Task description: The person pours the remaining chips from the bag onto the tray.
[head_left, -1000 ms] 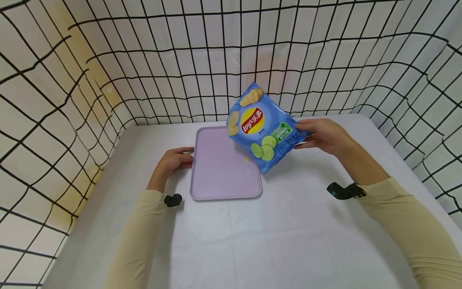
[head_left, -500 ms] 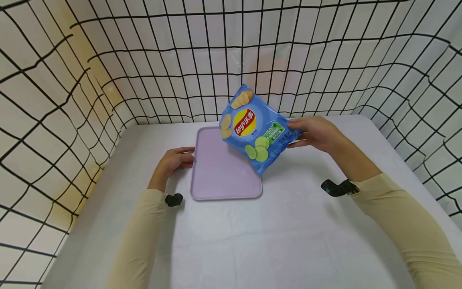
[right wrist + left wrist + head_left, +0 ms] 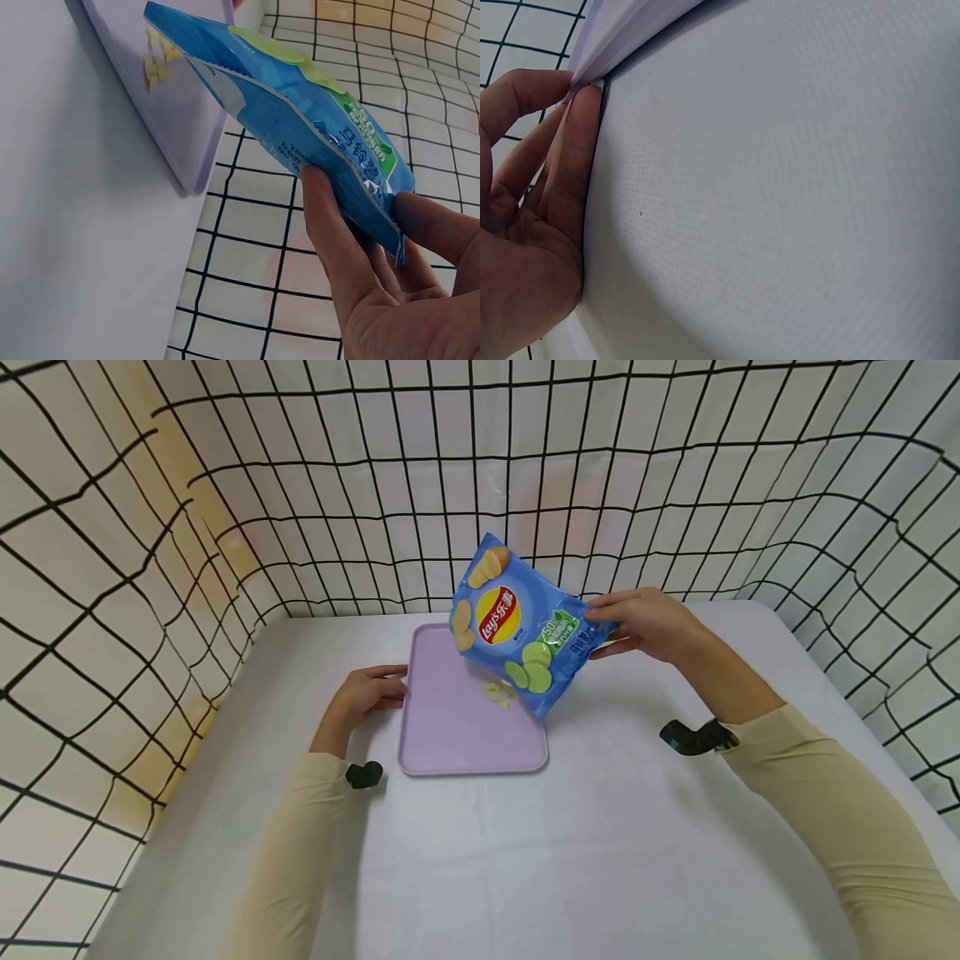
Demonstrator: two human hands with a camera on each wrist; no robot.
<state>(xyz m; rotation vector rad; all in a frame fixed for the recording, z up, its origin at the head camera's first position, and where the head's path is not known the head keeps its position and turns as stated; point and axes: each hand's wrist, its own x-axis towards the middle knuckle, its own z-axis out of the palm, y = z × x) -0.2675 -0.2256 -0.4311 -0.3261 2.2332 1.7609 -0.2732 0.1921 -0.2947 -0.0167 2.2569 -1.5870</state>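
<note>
My right hand (image 3: pixel 641 622) pinches a blue Lay's potato chip bag (image 3: pixel 517 627) by its right-hand edge, thumb on one face and fingers on the other. Tilted, the bag hangs over the right part of a lilac tray (image 3: pixel 457 735). Small yellow chip pieces (image 3: pixel 501 692) lie on the tray just below the bag; they also show in the right wrist view as a pile of chip pieces (image 3: pixel 157 64). My left hand (image 3: pixel 365 697) holds the tray's left rim, with fingertips above and below the edge in the left wrist view. The bag covers the tray's upper right corner.
A white cloth-covered table (image 3: pixel 585 827) lies under the tray. Black wire mesh (image 3: pixel 420 485) stands along the back and both sides, behind the bag and near the right arm. Each wrist carries a small black camera (image 3: pixel 693 737).
The right hand and bag have shifted left over the tray. More chip pieces now show on the tray, where only a little yellow showed before. The left hand stays at the rim.
</note>
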